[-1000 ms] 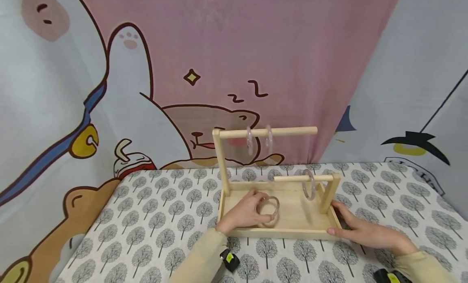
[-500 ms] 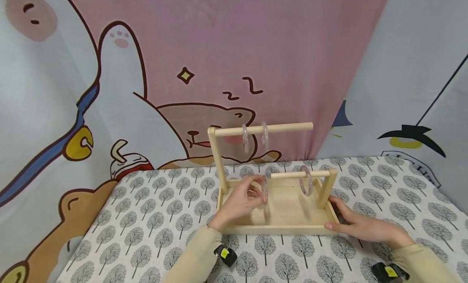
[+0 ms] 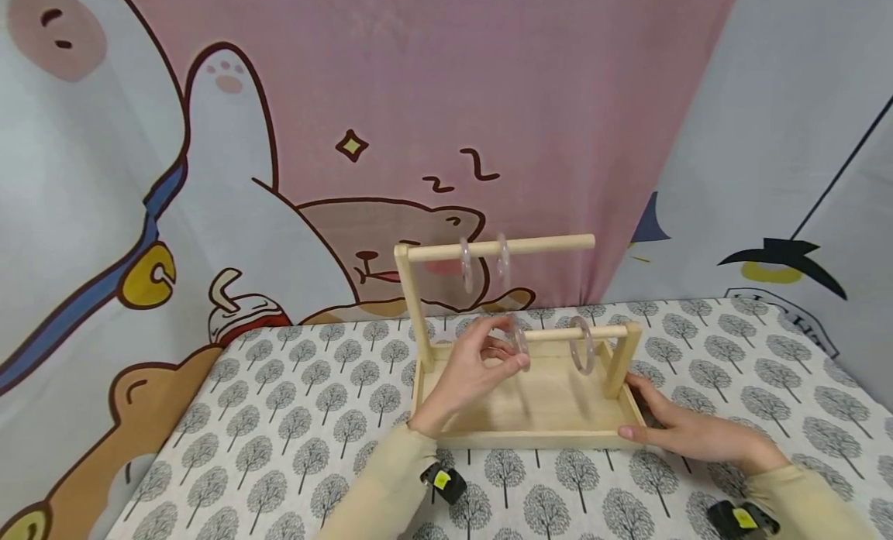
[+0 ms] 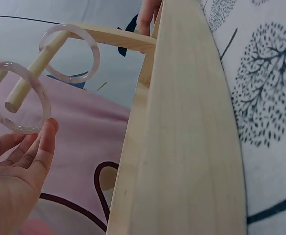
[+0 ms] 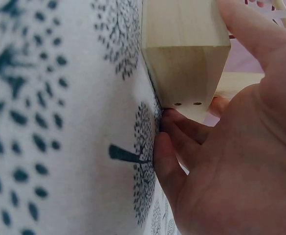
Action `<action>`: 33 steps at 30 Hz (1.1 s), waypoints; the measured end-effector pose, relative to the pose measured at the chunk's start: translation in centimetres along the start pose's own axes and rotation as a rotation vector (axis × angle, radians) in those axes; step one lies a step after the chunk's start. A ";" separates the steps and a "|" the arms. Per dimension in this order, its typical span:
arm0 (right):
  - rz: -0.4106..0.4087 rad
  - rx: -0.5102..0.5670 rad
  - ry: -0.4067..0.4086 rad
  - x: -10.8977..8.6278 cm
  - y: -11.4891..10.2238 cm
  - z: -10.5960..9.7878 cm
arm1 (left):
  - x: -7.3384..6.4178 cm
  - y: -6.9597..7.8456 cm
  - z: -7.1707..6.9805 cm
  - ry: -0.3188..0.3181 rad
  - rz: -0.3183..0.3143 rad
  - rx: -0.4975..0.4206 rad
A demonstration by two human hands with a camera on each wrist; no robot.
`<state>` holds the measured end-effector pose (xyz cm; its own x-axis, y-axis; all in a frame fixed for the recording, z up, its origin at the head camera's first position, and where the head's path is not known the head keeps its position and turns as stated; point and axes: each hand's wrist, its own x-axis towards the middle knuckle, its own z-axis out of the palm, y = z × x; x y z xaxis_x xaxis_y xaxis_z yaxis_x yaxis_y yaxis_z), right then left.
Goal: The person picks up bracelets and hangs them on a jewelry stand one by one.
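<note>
Between thumb and fingertips my left hand (image 3: 463, 373) pinches a translucent pinkish bangle (image 4: 46, 104), upright at the free left end of the lower bar (image 3: 551, 335). In the left wrist view the bar's end shows through the ring; whether the bangle is round the bar I cannot tell. Another bangle (image 3: 591, 350) hangs on that bar, towards its post. Two more bangles, one left (image 3: 467, 269) and one right (image 3: 505, 265), hang from the upper bar (image 3: 551, 245). My right hand (image 3: 687, 433) grips the right end of the wooden jewellery stand (image 3: 530, 441), thumb on its front corner.
The stand's shallow tray base (image 3: 551, 408) lies under both bars. A tall post (image 3: 415, 307) rises at its left and a short post (image 3: 622, 362) at its right. A tree-print cloth (image 3: 307, 416) covers the table; a cartoon curtain (image 3: 544, 122) hangs behind.
My left hand has lifted the bangle from the tray, turned it upright and brought it up and right to the lower bar's end. The right hand keeps its grip on the stand.
</note>
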<state>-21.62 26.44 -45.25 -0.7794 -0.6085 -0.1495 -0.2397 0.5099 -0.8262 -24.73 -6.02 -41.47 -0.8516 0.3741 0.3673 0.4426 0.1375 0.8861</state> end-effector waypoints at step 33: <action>-0.006 0.032 -0.006 0.0 -0.1 0.0 | 1.8 -0.1 2.4 -0.081 0.001 0.058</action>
<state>-21.61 26.40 -45.15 -0.7746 -0.6151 -0.1472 -0.2259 0.4864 -0.8441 -25.64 -3.21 -41.59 -0.8265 0.4469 0.3424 0.4614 0.1892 0.8668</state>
